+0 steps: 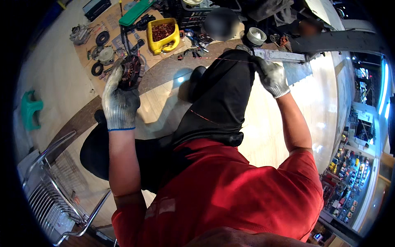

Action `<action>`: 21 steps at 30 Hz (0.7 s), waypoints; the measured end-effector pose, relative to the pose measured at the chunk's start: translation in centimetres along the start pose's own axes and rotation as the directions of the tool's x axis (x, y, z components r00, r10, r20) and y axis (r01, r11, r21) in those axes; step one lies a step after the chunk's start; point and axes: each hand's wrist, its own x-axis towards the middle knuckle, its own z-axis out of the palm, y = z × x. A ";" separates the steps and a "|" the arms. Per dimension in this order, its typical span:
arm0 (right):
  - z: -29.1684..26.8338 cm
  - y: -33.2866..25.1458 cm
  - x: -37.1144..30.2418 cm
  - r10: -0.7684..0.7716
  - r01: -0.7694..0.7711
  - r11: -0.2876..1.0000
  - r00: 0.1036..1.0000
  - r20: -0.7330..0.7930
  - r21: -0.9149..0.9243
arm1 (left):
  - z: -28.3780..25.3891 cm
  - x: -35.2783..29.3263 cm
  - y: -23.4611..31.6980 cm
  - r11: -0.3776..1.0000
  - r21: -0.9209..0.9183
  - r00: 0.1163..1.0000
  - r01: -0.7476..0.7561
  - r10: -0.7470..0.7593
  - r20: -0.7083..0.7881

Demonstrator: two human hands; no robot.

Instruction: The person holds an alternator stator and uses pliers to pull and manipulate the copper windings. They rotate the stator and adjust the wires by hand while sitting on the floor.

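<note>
My left hand (119,103), in a dirty grey-white work glove, grips a dark ring-shaped motor stator (132,71) wound with copper wire. A thin reddish copper wire (197,58) stretches from the stator across to the right, passing over my raised knee. At its other end my right hand (272,78), gloved the same way, is closed on the wire beside the knee; its fingertips are partly hidden. Another short piece of copper wire (203,117) shows against my black trousers.
On the cardboard ahead lie a yellow cut-open jug (163,35) of copper-coloured bits, a green case (135,11), black rings (102,38) and metal parts. A white cup-shaped part (256,37) stands farther right. A green stool (31,110) and a chrome rack (53,193) are at left.
</note>
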 end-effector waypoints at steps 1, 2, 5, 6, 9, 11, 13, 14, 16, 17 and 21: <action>0.8 2.2 -1.3 0.004 -0.005 1.000 0.999 -0.044 -0.010 | -0.1 0.0 -0.4 1.000 -0.006 1.000 0.013 -0.013 -0.013; 1.4 4.0 -2.4 0.049 -0.048 0.998 0.999 0.005 -0.050 | 0.0 0.1 -0.6 1.000 -0.006 0.999 0.023 -0.023 -0.029; 1.2 6.7 -4.2 0.114 -0.107 0.991 0.990 0.080 -0.085 | -0.7 0.4 -2.1 0.993 0.065 0.994 0.094 -0.090 -0.058; 1.2 7.5 -4.8 0.112 -0.104 0.990 0.991 0.078 -0.098 | -0.7 0.0 -2.6 0.992 0.067 0.994 0.108 -0.107 -0.011; 1.6 8.7 -6.1 0.152 -0.147 0.988 0.979 0.136 -0.046 | -0.5 -0.4 -4.0 0.966 0.258 0.998 0.008 -0.024 0.059; 2.0 8.7 -6.9 0.170 -0.178 0.984 0.968 0.183 0.026 | 0.5 -0.9 -4.3 0.988 0.125 0.995 0.093 -0.096 0.018; 2.0 9.2 -8.2 0.159 -0.229 0.948 0.942 0.297 0.219 | 0.6 -1.2 -4.7 0.996 0.057 0.996 0.069 -0.071 0.046; 0.9 8.1 -7.9 0.170 -0.233 0.957 0.933 0.318 0.172 | 0.7 -1.4 -4.5 0.997 0.052 0.996 0.064 -0.067 0.054; -0.1 7.8 -7.5 0.161 -0.213 0.962 0.948 0.276 0.170 | 1.1 -1.5 -4.3 0.996 0.041 0.994 0.074 -0.077 0.083; -1.7 6.1 -6.0 0.185 -0.210 0.966 0.969 0.164 0.152 | 1.0 -1.7 -4.2 0.995 0.074 0.994 0.068 -0.074 0.083; -8.1 -4.6 1.2 0.171 -0.109 0.927 0.975 -0.145 0.360 | 0.3 -2.0 -4.0 0.987 0.153 0.988 0.045 -0.066 0.137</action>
